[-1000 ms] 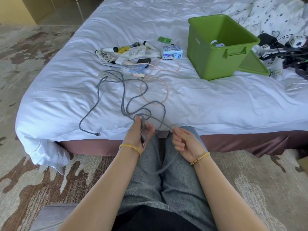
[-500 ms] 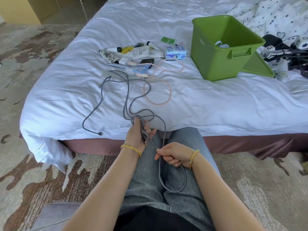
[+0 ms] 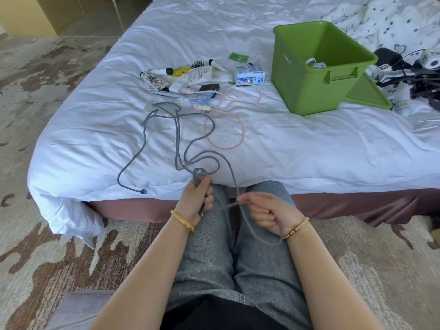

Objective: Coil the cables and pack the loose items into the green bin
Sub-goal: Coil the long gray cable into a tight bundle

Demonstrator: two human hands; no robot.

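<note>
Grey cable [image 3: 181, 139] loops bunch in my left hand [image 3: 197, 201]'s grip over my lap; my right hand [image 3: 269, 213] pinches a blurred strand beside it. Farther off, the green bin [image 3: 307, 91] on the bed [image 3: 297, 148] holds small pale items.

Left hand [image 3: 196, 201] raised, fingers [image 3: 209, 198] curled, right hand [image 3: 269, 213] beside it, fingers pinched

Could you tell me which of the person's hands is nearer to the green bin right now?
The right hand, which sits below the green bin, somewhat to its left; the left hand lies farther left. Both grip the grey cable.
</note>
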